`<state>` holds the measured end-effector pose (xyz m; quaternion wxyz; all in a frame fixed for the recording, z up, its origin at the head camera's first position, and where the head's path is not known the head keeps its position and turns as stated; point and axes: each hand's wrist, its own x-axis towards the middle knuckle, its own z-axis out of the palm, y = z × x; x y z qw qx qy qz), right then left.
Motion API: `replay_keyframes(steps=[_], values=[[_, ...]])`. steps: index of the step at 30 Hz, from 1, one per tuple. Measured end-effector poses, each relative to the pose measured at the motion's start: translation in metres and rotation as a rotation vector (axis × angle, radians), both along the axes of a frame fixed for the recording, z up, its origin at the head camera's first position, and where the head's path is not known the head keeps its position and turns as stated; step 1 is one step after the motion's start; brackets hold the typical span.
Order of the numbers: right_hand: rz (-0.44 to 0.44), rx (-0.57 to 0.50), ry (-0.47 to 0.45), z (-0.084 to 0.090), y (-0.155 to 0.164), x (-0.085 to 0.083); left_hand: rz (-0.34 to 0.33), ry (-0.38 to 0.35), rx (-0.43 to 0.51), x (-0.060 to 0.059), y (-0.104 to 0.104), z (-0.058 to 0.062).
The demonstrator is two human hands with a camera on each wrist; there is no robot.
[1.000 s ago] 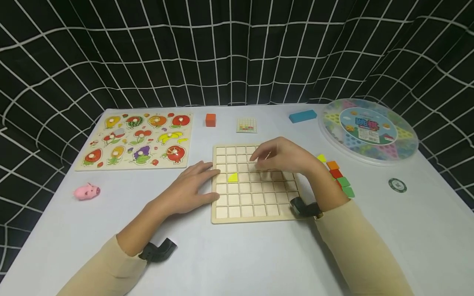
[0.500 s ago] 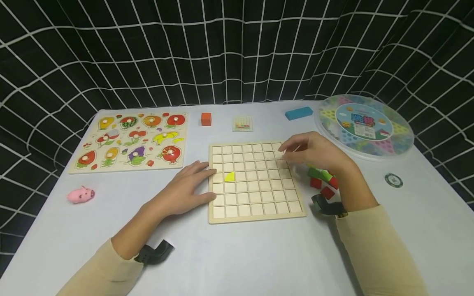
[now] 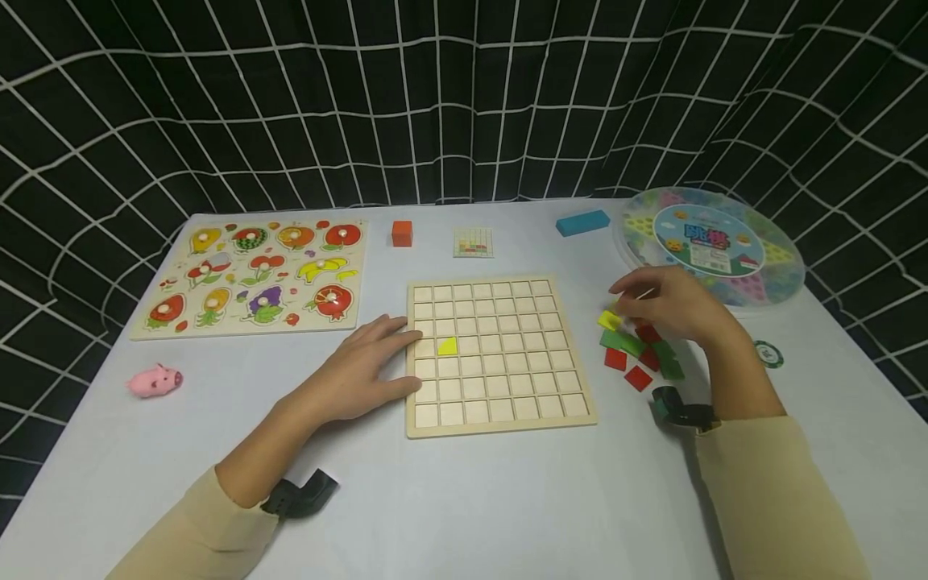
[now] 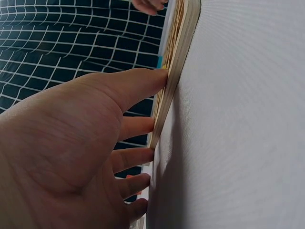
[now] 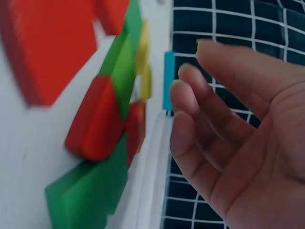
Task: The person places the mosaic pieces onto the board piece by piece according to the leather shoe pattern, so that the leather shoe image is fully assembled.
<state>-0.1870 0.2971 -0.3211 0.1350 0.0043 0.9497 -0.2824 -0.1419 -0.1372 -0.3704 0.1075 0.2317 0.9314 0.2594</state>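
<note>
A light wooden board (image 3: 500, 362) with a grid of square recesses lies on the table in the head view. One yellow tile with a rounded corner (image 3: 448, 347) sits in a cell near its left side. My left hand (image 3: 362, 372) touches the board's left edge with thumb and fingertips, fingers extended. To the right of the board, my right hand (image 3: 674, 302) hovers over a loose heap of tiles, including a yellow one (image 3: 610, 321), a green one (image 3: 616, 341) and a red one (image 3: 639, 378). In the right wrist view its fingers are loosely bent, with nothing between them.
A fruit peg puzzle (image 3: 360, 282) lies at the back left, with a pink toy pig (image 3: 155, 381) below it. Along the back are an orange cube (image 3: 402, 234), a small pattern card (image 3: 474, 242), a blue block (image 3: 583, 223) and a round game box (image 3: 710, 242). A chip (image 3: 769, 354) lies far right.
My right hand has moved right, from above the board to above the tile heap, uncovering the board's right part. My left hand stays at the board's edge.
</note>
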Motion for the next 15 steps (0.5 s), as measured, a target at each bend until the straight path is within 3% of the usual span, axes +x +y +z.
replay_keyframes(steps=[9, 15], values=[[-0.063, 0.084, -0.051, -0.011, 0.006, -0.009, 0.006, -0.007, -0.003, 0.000, 0.000, 0.000], [-0.050, 0.118, -0.068, -0.013, 0.006, -0.016, 0.004, 0.003, -0.004, 0.001, 0.000, 0.000]])
